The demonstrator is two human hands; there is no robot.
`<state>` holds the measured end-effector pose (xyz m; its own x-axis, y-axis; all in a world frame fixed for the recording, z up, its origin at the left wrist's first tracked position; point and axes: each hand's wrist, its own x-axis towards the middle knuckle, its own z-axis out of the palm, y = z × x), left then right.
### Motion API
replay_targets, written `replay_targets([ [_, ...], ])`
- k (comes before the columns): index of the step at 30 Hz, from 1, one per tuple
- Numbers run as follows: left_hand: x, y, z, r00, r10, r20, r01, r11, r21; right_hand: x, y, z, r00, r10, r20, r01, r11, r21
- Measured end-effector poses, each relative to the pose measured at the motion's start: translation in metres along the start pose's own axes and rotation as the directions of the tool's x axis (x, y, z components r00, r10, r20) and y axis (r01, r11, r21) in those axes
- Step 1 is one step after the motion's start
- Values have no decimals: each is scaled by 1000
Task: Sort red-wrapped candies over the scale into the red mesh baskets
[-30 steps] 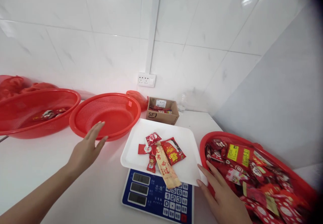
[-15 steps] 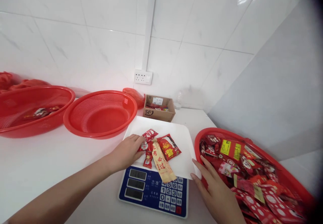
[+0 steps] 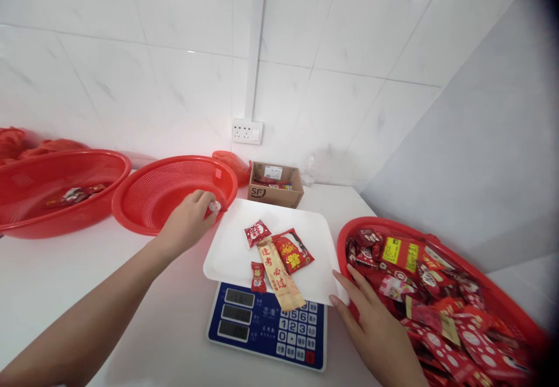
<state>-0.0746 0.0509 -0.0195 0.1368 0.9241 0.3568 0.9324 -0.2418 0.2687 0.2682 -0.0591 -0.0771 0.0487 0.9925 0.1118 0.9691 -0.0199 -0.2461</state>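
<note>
My left hand (image 3: 190,221) is over the near right rim of the middle red basket (image 3: 131,215), pinching a small red-and-white wrapped candy (image 3: 214,206). My right hand (image 3: 371,323) rests at the right front corner of the white weighing tray (image 3: 231,224), fingers apart, thumb touching its edge. On the tray lie a dark red packet (image 3: 257,233), a red-and-yellow packet (image 3: 293,251), a small red candy (image 3: 258,277) and a long beige packet (image 3: 278,273) that overhangs the front edge. Below sits the scale's blue keypad panel (image 3: 266,329).
To the right stands a red basket (image 3: 362,222) full of red snack packets. Another red basket (image 3: 94,218), with a few packets inside, is at the left. Behind the tray are a cardboard box (image 3: 276,194), a red bag (image 3: 236,166) and a wall socket (image 3: 247,131).
My left hand has taken a small wrapped candy off the tray and moved left and away from me, to the middle basket. My right hand has stayed at the tray corner.
</note>
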Motion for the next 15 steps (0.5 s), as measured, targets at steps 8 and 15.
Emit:
replay_targets([
  [8,5,34,33,942,260,210,-223,957,-187,-1,-3,-2,999,20,36,-20,1000,-14],
  [15,4,52,54,905,321,279,-258,936,-241,-2,-5,-3,1000,-18,-24,18,999,-37],
])
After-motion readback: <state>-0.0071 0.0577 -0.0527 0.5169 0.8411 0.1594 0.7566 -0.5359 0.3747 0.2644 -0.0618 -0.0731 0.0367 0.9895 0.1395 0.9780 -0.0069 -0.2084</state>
